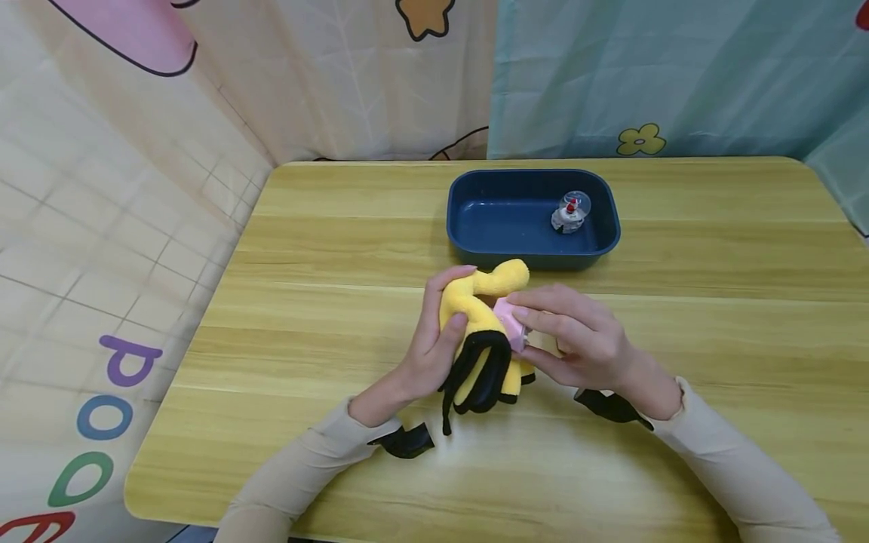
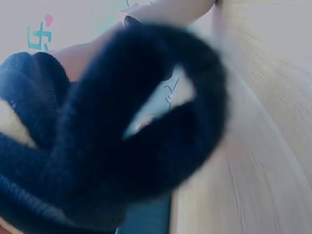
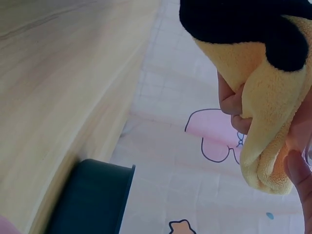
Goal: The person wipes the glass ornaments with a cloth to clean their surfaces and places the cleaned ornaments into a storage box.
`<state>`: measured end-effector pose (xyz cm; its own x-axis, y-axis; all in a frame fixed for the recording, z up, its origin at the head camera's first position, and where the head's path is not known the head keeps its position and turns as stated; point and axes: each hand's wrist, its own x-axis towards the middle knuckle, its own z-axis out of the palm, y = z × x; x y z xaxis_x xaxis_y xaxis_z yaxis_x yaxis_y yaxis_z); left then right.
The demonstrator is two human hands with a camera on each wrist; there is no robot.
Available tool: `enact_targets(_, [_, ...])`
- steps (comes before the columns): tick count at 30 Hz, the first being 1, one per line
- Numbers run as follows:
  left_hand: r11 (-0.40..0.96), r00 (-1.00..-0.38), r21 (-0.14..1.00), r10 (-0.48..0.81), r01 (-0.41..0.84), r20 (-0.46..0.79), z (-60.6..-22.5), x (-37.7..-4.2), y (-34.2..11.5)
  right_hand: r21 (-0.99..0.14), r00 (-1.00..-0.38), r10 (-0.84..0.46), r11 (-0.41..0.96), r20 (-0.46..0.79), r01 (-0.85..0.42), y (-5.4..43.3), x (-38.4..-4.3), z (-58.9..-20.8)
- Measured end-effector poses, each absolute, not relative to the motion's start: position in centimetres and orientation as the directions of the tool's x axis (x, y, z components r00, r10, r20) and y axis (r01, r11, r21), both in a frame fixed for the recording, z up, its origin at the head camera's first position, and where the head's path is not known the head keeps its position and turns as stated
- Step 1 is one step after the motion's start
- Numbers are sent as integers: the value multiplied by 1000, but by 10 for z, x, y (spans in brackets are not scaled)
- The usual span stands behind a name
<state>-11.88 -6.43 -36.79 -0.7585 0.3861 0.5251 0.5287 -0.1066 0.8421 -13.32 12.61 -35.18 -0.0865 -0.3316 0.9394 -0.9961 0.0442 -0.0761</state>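
Note:
A soft yellow plush toy point(image 1: 468, 298) with black loops point(image 1: 480, 377) and black-tipped ends is held over the table. My left hand point(image 1: 429, 351) grips it from the left, thumb on the near side. Between the fingertips of my right hand point(image 1: 587, 335) is a small pink faceted piece point(image 1: 511, 323), pressed against the toy's right side; what kind of thing it is I cannot tell. In the left wrist view the black loops point(image 2: 161, 170) are close and blurred, hiding most of the left hand. Folded yellow plush point(image 3: 265, 112) fills the upper right of the right wrist view.
A dark blue bin point(image 1: 532, 261) stands just beyond the hands on the wooden table point(image 1: 326, 302). Inside it, at the right, lies a small white and red item with a clear dome point(image 1: 570, 213). Patterned curtains point(image 1: 339, 83) hang behind the table. Black straps point(image 1: 410, 441) sit by the wrists.

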Motion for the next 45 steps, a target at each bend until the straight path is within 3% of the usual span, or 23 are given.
enact_targets(11, [-106,-674,750,369,653,640,-367,-119,-64,-326,-323,-297,40,899,-945,132,-125,-354])
enact_targets(15, [-109,-644,717,363,688,673,-367,-119,-64,-420,-396,-289,-21,872,-907,131,-122,-353])
enact_targets(26, [-85,-519,570,321,817,792,-370,-124,-62,-679,-614,-297,-229,731,-698,130,-115,-350])
enact_targets(34, [-28,-398,424,291,905,870,-373,-129,-62,-809,-753,-295,-215,588,-547,130,-107,-348])
enact_targets(39, [-11,-366,385,284,923,886,-375,-131,-61,-863,-809,-301,-158,504,-479,130,-105,-348])
enact_targets(45, [0,-362,376,277,926,890,-375,-131,-61,-873,-821,-298,-143,487,-467,130,-105,-348])
